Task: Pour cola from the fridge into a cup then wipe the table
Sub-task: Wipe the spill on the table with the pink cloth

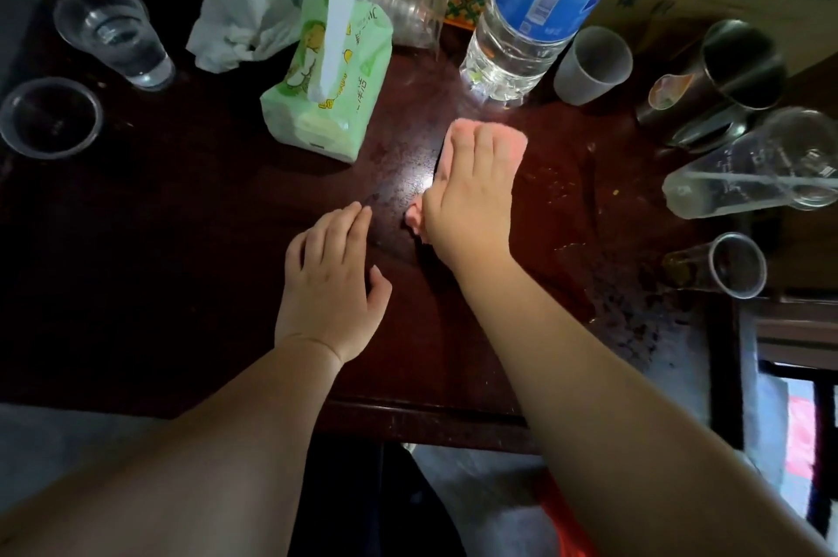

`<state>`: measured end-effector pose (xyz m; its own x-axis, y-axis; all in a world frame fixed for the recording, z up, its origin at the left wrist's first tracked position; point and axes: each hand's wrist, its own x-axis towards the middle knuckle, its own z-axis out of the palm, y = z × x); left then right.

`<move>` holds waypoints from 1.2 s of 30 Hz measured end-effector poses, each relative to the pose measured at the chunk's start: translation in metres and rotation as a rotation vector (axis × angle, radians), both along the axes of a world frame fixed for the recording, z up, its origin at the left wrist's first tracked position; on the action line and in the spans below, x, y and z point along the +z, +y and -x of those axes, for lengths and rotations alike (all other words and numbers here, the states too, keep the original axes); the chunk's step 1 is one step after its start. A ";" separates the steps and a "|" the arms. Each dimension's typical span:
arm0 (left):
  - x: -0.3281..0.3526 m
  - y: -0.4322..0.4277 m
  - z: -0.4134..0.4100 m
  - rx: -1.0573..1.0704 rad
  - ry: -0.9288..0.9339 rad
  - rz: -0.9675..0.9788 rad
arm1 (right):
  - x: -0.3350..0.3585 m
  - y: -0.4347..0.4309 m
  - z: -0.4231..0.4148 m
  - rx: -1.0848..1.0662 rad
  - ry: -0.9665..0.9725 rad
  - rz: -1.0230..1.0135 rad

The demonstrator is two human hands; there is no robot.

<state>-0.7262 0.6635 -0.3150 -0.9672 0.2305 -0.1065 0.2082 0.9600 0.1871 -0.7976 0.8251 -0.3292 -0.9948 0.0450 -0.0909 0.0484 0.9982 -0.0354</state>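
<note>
My right hand lies flat on a pink cloth and presses it against the dark wooden table, near the table's middle. Pink edges of the cloth show beyond the fingertips and beside the thumb. To its left, my left hand rests palm down on the table with its fingers apart and nothing in it. A clear plastic cup with dark liquid stands at the far left. No cola bottle is in view.
A green tissue pack and crumpled white tissue lie behind the hands. A large water bottle, a white cup, steel cups, clear cups and a glass ring the table. Crumbs and wet spots mark the right side.
</note>
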 end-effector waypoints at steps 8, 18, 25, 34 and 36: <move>0.000 0.001 0.000 0.002 0.031 -0.057 | 0.013 0.001 -0.055 0.084 -0.053 -0.032; -0.001 0.000 0.000 -0.009 0.013 -0.017 | -0.003 0.027 0.025 -0.265 0.036 0.015; -0.002 0.000 0.000 -0.008 0.022 -0.034 | -0.002 0.040 0.034 -0.723 0.142 0.114; -0.002 0.000 0.000 -0.009 0.022 -0.048 | 0.045 0.126 0.008 0.235 0.108 0.065; -0.002 0.001 0.000 -0.008 0.023 -0.057 | 0.044 0.139 0.017 0.248 0.039 0.082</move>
<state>-0.7261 0.6641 -0.3174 -0.9675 0.2429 -0.0708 0.2203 0.9464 0.2364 -0.8145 0.9639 -0.2854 -0.9774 -0.2063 -0.0453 -0.2002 0.9732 -0.1136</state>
